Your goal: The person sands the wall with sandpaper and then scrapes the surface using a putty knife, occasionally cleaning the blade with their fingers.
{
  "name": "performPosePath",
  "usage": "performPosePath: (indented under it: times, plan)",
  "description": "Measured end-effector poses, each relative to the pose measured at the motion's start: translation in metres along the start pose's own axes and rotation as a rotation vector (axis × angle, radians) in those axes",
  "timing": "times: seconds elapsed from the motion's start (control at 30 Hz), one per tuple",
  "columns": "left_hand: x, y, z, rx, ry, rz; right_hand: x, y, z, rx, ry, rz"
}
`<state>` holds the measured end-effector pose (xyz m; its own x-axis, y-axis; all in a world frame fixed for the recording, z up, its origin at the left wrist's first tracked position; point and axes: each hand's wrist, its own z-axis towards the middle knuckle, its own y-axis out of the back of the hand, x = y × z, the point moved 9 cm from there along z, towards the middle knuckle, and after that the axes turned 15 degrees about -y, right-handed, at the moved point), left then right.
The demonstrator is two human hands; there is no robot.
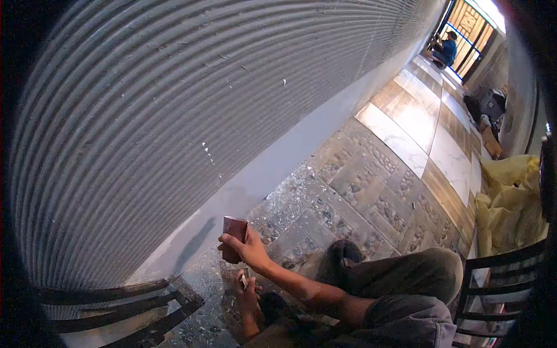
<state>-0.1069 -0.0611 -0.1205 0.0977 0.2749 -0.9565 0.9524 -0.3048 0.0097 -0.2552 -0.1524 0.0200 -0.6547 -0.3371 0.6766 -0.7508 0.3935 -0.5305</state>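
My right hand [249, 249] grips a reddish-brown folded sheet that looks like sandpaper [235, 227], thumb across its face. It is held out near the smooth grey strip at the base of the wall [272, 159]. Just below, my left hand [248, 290] has its fingers closed around a small pale piece [243, 282], whose kind I cannot tell. The wall above is covered with long parallel ridges, with a few white specks on it. White crumbs and dust [296, 188] lie on the stone-patterned floor [348, 191] along the wall's foot.
Black slatted furniture stands at lower left [116, 307] and right [505, 278]. A crumpled yellow sheet [507, 191] hangs at right. Beyond the wood- and marble-look tiles [429, 122], a person [447, 49] sits low by a gate [467, 29]. Dark bags [492, 105] lie along the far right.
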Motion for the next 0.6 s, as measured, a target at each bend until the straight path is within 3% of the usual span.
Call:
performPosePath:
  times: [0.33,0.5,0.6]
  plan:
    - [-0.020,-0.002,0.001,-0.019,-0.011,0.001,0.003,0.005,0.000,-0.012,0.012,0.022]
    - [-0.022,-0.001,-0.007,-0.057,0.151,0.051,-0.003,0.008,0.005,0.001,-0.037,0.099]
    - [-0.015,0.002,-0.003,-0.090,0.098,0.041,0.003,0.015,0.004,-0.115,0.047,-0.095]
